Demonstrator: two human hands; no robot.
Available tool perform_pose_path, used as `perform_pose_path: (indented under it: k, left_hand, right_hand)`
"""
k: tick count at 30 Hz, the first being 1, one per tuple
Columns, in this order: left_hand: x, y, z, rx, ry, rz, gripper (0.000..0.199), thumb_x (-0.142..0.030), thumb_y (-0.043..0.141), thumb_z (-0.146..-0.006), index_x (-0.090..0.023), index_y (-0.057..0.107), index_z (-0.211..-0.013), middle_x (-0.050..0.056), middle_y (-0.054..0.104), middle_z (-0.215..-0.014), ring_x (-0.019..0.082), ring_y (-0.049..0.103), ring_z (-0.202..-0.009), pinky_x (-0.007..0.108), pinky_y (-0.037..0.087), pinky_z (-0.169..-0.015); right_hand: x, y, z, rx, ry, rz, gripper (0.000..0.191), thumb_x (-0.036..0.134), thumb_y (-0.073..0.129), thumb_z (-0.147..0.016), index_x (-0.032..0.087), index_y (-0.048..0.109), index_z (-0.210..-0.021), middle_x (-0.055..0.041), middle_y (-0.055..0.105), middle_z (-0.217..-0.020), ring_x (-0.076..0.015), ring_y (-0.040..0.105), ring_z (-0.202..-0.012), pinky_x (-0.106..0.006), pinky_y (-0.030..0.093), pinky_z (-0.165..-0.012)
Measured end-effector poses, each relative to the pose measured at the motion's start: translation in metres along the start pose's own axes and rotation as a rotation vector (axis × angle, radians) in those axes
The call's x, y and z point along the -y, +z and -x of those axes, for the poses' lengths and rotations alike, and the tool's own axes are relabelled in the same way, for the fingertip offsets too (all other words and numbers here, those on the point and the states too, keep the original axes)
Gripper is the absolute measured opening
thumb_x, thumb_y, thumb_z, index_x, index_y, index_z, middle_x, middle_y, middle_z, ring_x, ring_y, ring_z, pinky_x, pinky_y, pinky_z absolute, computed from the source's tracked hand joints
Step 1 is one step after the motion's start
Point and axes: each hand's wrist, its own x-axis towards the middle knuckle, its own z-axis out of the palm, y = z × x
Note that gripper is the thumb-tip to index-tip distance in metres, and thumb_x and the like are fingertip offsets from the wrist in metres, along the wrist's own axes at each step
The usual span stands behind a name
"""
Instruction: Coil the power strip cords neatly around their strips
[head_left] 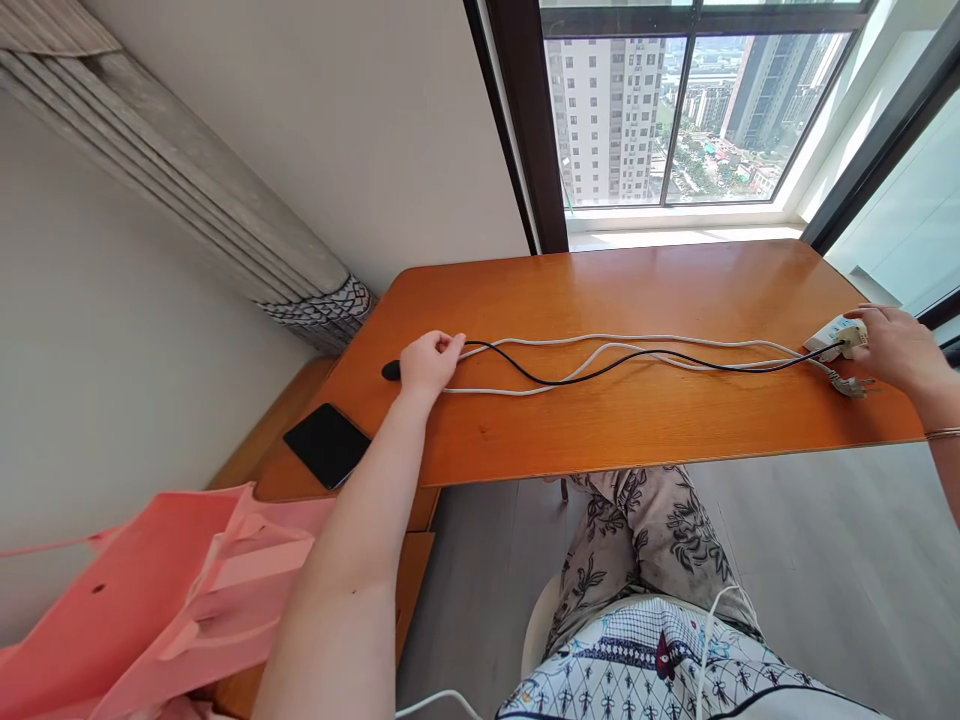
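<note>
Near the left end of the wooden table, my left hand (433,362) is closed around the bundled cables. A black cable (559,381) runs out to the right from it, and a dark rounded end (391,371) pokes out on the other side. Lengths of white cord (637,339) lie alongside the black cable. At the far right my right hand (896,345) has its fingers around a pale plug (853,338), against a white power strip (823,336) mostly covered by the hand. Just below lies a grey-white pronged plug (852,385) on the tabletop.
The wooden table (510,440) stands against a wall and window. A black phone or tablet (328,445) lies at its left corner, beside a pink bag (187,560). A patterned curtain (322,300) hangs behind. My legs are below the front edge.
</note>
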Motion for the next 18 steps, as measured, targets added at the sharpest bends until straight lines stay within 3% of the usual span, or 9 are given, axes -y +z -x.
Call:
perform_pose_path:
  k: [1, 3, 5, 7, 9, 11, 14, 16, 18]
  left_hand:
    - [-0.011, 0.006, 0.008, 0.042, 0.140, 0.021, 0.027, -0.044, 0.065, -0.084, -0.018, 0.069, -0.089, 0.007, 0.071, -0.085, 0.024, 0.067, -0.083, 0.036, 0.054, -0.081]
    - [-0.038, 0.021, 0.026, 0.262, 0.450, 0.049, 0.055, -0.052, 0.070, -0.079, -0.018, 0.064, -0.122, 0.011, 0.071, -0.122, 0.026, 0.068, -0.109, 0.039, 0.052, -0.101]
    - [-0.065, 0.039, 0.045, 0.480, 0.691, -0.014, 0.088, -0.062, 0.075, -0.072, -0.019, 0.052, -0.145, 0.016, 0.054, -0.154, 0.033, 0.052, -0.141, 0.046, 0.040, -0.119]
    - [-0.088, 0.057, 0.059, 0.616, 0.806, -0.122, 0.106, -0.064, 0.077, -0.070, -0.019, 0.039, -0.157, 0.018, 0.036, -0.168, 0.036, 0.035, -0.155, 0.052, 0.025, -0.128]
    - [-0.103, 0.073, 0.065, 0.659, 0.834, -0.219, 0.112, -0.062, 0.077, -0.072, -0.017, 0.030, -0.163, 0.020, 0.026, -0.172, 0.037, 0.025, -0.160, 0.055, 0.014, -0.131]
    - [-0.110, 0.085, 0.063, 0.657, 0.808, -0.261, 0.112, -0.062, 0.073, -0.075, -0.016, 0.024, -0.165, 0.022, 0.021, -0.173, 0.037, 0.018, -0.162, 0.056, 0.010, -0.131]
    - [-0.110, 0.095, 0.050, 0.662, 0.729, -0.279, 0.112, -0.063, 0.072, -0.076, -0.016, 0.022, -0.165, 0.022, 0.020, -0.173, 0.037, 0.015, -0.162, 0.057, 0.009, -0.131]
    - [-0.106, 0.098, 0.039, 0.670, 0.678, -0.271, 0.110, -0.064, 0.071, -0.076, -0.018, 0.025, -0.165, 0.021, 0.026, -0.172, 0.038, 0.020, -0.161, 0.059, 0.011, -0.130]
    - [-0.101, 0.100, 0.032, 0.653, 0.648, -0.254, 0.103, -0.062, 0.071, -0.077, -0.018, 0.032, -0.162, 0.020, 0.038, -0.166, 0.038, 0.032, -0.156, 0.057, 0.018, -0.129]
  right_hand:
    - [0.019, -0.002, 0.000, 0.044, -0.049, -0.031, 0.058, 0.036, 0.059, -0.077, 0.023, 0.067, -0.133, -0.0288, 0.061, -0.141, -0.0418, 0.057, -0.133, -0.056, 0.046, -0.105]
    - [0.062, -0.002, 0.000, 0.081, -0.179, -0.113, 0.059, 0.043, 0.060, -0.083, 0.021, 0.063, -0.138, -0.0248, 0.059, -0.145, -0.0401, 0.052, -0.140, -0.054, 0.042, -0.114]
    - [0.108, 0.006, 0.000, 0.129, -0.321, -0.191, 0.066, 0.057, 0.061, -0.085, 0.019, 0.062, -0.138, -0.0227, 0.060, -0.144, -0.0412, 0.053, -0.139, -0.057, 0.042, -0.116]
    - [0.153, 0.019, -0.001, 0.197, -0.466, -0.227, 0.074, 0.065, 0.063, -0.084, 0.019, 0.059, -0.142, -0.0202, 0.057, -0.149, -0.0412, 0.052, -0.140, -0.059, 0.039, -0.118]
    - [0.192, 0.035, -0.004, 0.286, -0.543, -0.211, 0.085, 0.067, 0.068, -0.081, 0.017, 0.054, -0.148, -0.0209, 0.053, -0.154, -0.0419, 0.048, -0.144, -0.059, 0.036, -0.121]
    - [0.225, 0.049, -0.008, 0.354, -0.559, -0.190, 0.096, 0.066, 0.071, -0.078, 0.016, 0.045, -0.156, -0.0212, 0.046, -0.160, -0.0416, 0.042, -0.149, -0.058, 0.029, -0.125]
    - [0.256, 0.064, -0.019, 0.432, -0.472, -0.196, 0.094, 0.061, 0.070, -0.082, 0.014, 0.040, -0.157, -0.0225, 0.044, -0.161, -0.0408, 0.043, -0.148, -0.056, 0.033, -0.123]
    - [0.267, 0.072, -0.028, 0.429, -0.428, -0.209, 0.078, 0.051, 0.073, -0.081, 0.015, 0.050, -0.147, -0.0230, 0.056, -0.149, -0.0408, 0.051, -0.139, -0.057, 0.038, -0.116]
    - [0.272, 0.080, -0.036, 0.396, -0.409, -0.275, 0.050, 0.039, 0.076, -0.078, 0.019, 0.064, -0.122, -0.0168, 0.070, -0.121, -0.0347, 0.063, -0.116, -0.054, 0.046, -0.105]
